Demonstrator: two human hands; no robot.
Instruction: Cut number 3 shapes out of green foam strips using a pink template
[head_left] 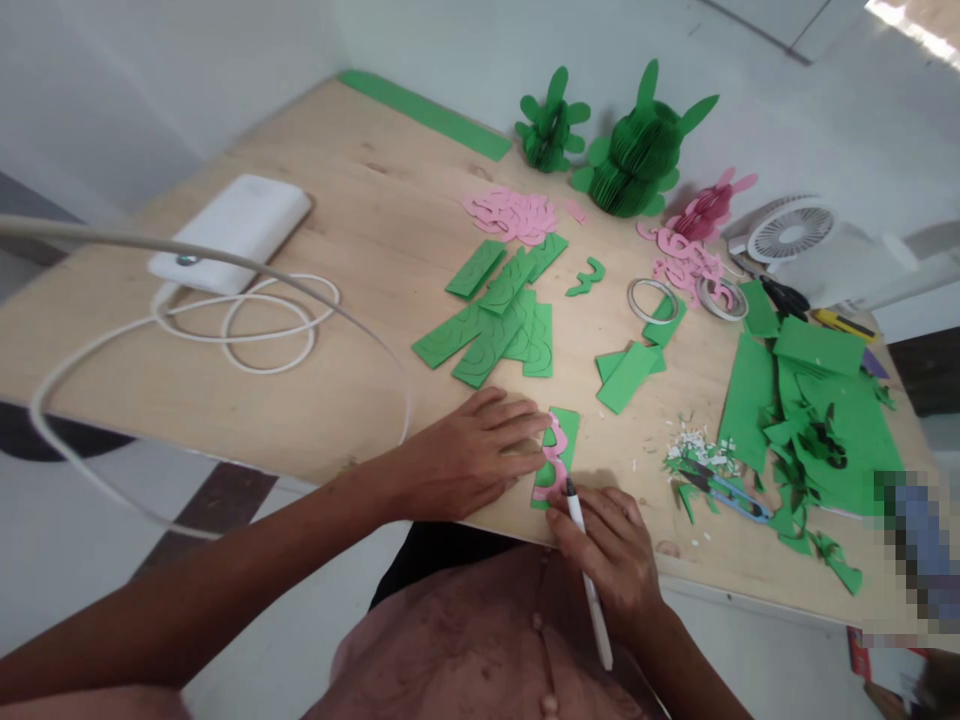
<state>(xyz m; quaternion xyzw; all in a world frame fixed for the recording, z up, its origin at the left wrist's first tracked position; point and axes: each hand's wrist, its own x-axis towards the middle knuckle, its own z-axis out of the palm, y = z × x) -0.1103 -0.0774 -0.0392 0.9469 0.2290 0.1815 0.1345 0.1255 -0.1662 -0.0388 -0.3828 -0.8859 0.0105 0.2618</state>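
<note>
A pink paper cutout shaped like a curly 3 (556,468) lies on a green paper strip (567,422) near the table's front edge. My left hand (480,455) rests flat with fingers stretched, their tips on the left side of the cutout. My right hand (611,535) grips a white pen (589,570), its dark tip at the cutout's lower right edge. Behind my left hand lie several green strips with drawn outlines (491,320). A loose green curly cutout (587,277) sits farther back, beside a pile of pink cutouts (517,215).
Green paper figures (637,165) and a small white fan (791,230) stand at the back. At right are thread snips (731,497), paper scraps (799,470) and tape rolls (652,301). A white power bank (240,230) and its looping cable (270,365) occupy the left.
</note>
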